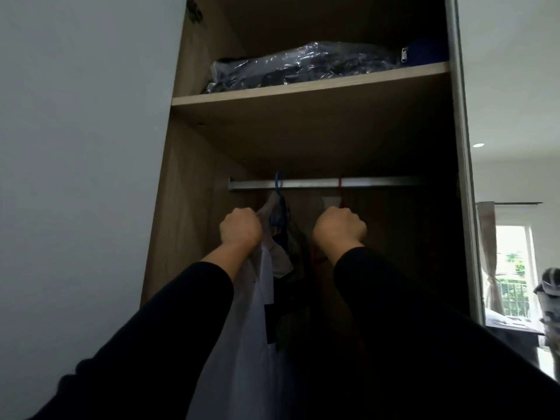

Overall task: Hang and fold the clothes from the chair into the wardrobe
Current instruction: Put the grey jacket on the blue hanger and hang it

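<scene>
Both hands were raised inside the wardrobe (194,147), just below the metal rail (327,183). The left hand (241,228) had its grip closed on the shoulder of a white garment (257,328), which hung from a blue hanger (280,207) hooked over the rail. The right hand (339,227) was curled into a fist just under a red hanger (341,192), also on the rail; what it gripped was hidden. On the shelf (303,89) above lay a plastic-wrapped bundle (297,68).
</scene>
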The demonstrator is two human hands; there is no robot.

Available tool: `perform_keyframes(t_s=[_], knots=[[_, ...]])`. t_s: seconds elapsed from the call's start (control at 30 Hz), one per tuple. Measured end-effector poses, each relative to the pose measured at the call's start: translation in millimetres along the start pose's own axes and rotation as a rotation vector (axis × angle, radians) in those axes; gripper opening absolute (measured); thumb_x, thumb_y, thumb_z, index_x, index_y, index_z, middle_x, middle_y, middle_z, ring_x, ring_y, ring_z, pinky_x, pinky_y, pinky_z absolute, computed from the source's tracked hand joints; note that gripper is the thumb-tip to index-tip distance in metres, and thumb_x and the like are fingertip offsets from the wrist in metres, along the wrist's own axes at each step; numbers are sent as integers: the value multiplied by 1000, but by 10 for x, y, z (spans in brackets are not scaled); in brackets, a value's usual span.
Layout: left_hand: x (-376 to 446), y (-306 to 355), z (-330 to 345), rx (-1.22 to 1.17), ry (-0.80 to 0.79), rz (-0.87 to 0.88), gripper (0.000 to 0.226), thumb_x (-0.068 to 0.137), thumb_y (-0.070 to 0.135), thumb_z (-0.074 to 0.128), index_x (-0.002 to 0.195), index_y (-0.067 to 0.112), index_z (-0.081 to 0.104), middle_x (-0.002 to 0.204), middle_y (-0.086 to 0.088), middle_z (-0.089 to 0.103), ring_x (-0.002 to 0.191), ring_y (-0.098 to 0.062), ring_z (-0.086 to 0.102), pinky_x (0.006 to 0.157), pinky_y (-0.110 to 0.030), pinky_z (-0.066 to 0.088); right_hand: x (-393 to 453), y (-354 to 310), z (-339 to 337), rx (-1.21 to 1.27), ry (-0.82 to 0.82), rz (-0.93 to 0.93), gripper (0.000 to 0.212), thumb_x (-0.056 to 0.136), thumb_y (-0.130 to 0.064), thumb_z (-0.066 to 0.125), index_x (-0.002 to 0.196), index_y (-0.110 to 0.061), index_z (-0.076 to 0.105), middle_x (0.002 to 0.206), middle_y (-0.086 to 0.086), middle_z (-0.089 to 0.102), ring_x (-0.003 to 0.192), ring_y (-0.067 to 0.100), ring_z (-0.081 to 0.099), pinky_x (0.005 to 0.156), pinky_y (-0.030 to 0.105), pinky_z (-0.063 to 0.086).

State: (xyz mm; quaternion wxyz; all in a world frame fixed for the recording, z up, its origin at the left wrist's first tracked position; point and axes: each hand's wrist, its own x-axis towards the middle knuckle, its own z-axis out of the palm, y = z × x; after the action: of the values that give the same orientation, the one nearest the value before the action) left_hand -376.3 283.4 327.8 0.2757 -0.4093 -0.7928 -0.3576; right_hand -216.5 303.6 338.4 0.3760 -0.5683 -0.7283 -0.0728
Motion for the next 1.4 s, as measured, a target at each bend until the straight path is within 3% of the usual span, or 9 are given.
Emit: perform_keyframes(t_s=[0.2, 0.3, 0.37, 0.6, 0.7, 0.9, 1.1, 1.27, 1.4], knots=[[11, -45, 144, 21, -3, -12, 29, 99, 20, 41, 109, 3, 63, 114, -16, 63, 105, -32, 61, 70, -34, 42, 10, -64, 64, 153, -76, 71, 31, 98, -29, 43, 114, -9, 62, 114, 11, 61, 105, 26, 59, 74, 35, 43], [28, -99, 110, 47, 11, 0, 31, 98, 23, 43, 112, 3, 62, 116, -17, 62, 107, -34, 59, 74, -36, 44, 25, -92, 126, 222, -36, 68, 47, 99, -43, 34, 112, -8, 62, 105, 13, 60, 97, 26, 59, 74, 35, 43], [35, -135, 83, 49, 6, 14, 33, 97, 27, 45, 114, 3, 60, 117, -18, 60, 108, -35, 58, 77, -36, 44, 42, -107, 158, 257, -35, 62, 52, 99, -48, 33, 114, -7, 61, 113, 14, 60, 103, 28, 59, 75, 35, 41], [11, -225, -27, 67, -29, 32, 44, 93, 45, 47, 107, 4, 58, 110, -19, 60, 99, -34, 59, 68, -34, 41, 12, -110, 149, 281, -50, 14, 51, 98, -46, 35, 121, -7, 58, 125, 14, 57, 114, 29, 55, 77, 34, 39], [-88, -277, -78, 97, -4, 57, 41, 93, 45, 47, 105, 7, 59, 108, -16, 60, 91, -30, 57, 66, -34, 40, -53, -75, 141, 310, -54, -24, 51, 99, -43, 36, 125, -6, 57, 131, 15, 55, 119, 31, 53, 89, 35, 42], [-432, -338, -286, 127, 94, 57, 44, 94, 45, 46, 115, 7, 55, 120, -17, 52, 108, -33, 54, 72, -34, 37, -197, -56, 113, 401, -41, -100, 48, 98, -41, 35, 123, -7, 58, 129, 15, 56, 118, 32, 53, 87, 35, 42], [-727, -352, -547, 190, 5, 50, 39, 93, 42, 49, 114, 9, 54, 118, -15, 55, 104, -31, 56, 74, -34, 43, -344, 45, 34, 455, -48, -116, 45, 96, -40, 43, 119, -6, 60, 126, 16, 58, 115, 32, 56, 78, 32, 39], [-683, -54, -645, 157, 76, 121, 41, 97, 42, 41, 113, 8, 56, 118, -17, 52, 105, -33, 54, 80, -36, 44, -185, 122, -10, 607, -136, -43, 44, 95, -36, 46, 129, -8, 49, 133, 17, 51, 121, 33, 51, 93, 36, 43], [-609, 299, -520, 19, -136, 147, 49, 101, 43, 28, 110, 4, 57, 112, -22, 60, 105, -37, 55, 85, -38, 44, -52, 151, 25, 829, -250, 102, 36, 94, -25, 50, 123, -5, 57, 129, 14, 56, 117, 31, 55, 86, 32, 46]])
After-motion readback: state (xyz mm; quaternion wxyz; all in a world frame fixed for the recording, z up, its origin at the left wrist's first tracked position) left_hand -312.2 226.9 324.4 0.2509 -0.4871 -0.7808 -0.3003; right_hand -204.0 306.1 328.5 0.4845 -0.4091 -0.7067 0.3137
